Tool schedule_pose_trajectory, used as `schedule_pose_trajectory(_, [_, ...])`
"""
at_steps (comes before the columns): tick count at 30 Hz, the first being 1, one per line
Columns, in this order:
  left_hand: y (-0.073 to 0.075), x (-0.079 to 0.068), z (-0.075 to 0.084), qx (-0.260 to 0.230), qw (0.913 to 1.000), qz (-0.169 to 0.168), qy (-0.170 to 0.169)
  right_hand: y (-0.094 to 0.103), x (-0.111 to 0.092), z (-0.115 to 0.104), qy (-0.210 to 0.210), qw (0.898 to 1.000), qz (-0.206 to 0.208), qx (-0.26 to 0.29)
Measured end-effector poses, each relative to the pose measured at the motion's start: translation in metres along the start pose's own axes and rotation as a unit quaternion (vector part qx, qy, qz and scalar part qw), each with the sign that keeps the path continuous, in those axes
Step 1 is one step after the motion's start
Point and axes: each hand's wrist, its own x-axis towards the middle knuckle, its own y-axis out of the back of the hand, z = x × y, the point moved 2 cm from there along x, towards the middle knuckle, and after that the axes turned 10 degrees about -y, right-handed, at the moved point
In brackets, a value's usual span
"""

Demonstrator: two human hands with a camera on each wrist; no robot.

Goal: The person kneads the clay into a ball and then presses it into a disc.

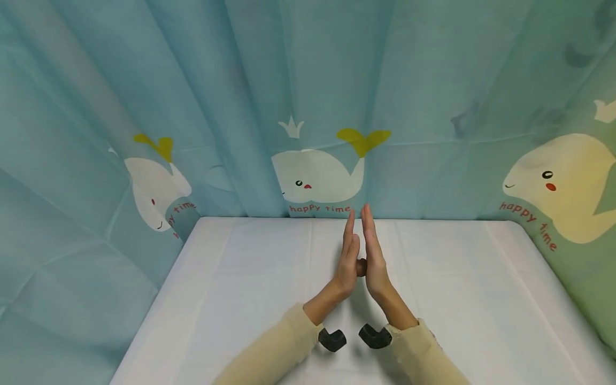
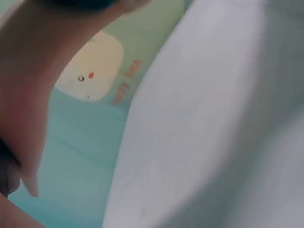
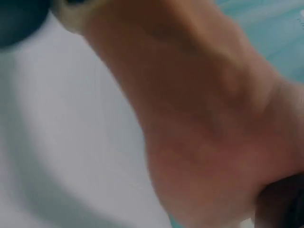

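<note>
In the head view, my left hand (image 1: 344,271) and right hand (image 1: 377,271) stand upright, palms facing each other, above the white table. Their fingers are straight and point away from me. A small brown lump (image 1: 361,267), roundish, is pressed between the two palms, partly covered by them. Its material is hard to tell. The right wrist view is mostly filled by a blurred wrist and palm, with a dark lump (image 3: 280,204) at the lower right corner. In the left wrist view a dark piece (image 2: 7,171) shows between skin at the left edge.
A white-covered table (image 1: 260,256) lies under the hands. Blue-green curtains (image 1: 433,176) printed with whales hang behind and at both sides. Black wrist cameras sit at both cuffs, the left camera (image 1: 332,339) close beside the right camera (image 1: 375,336).
</note>
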Motion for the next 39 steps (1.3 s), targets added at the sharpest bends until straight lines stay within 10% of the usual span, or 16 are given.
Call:
schedule_pose_trajectory(18, [0.004, 0.011, 0.012, 0.026, 0.9987, 0.014, -0.042, -0.005, -0.009, 0.022, -0.017, 0.999, -0.017, 0.031])
schedule_pose_trajectory(28, [-0.002, -0.003, 0.007, -0.012, 0.9997, -0.008, 0.022, 0.006, 0.002, 0.011, -0.026, 0.999, 0.011, 0.015])
schedule_pose_trajectory(39, [-0.002, 0.006, 0.015, 0.005, 0.9998, 0.016, -0.01, 0.006, 0.001, 0.028, -0.036, 0.995, -0.034, 0.083])
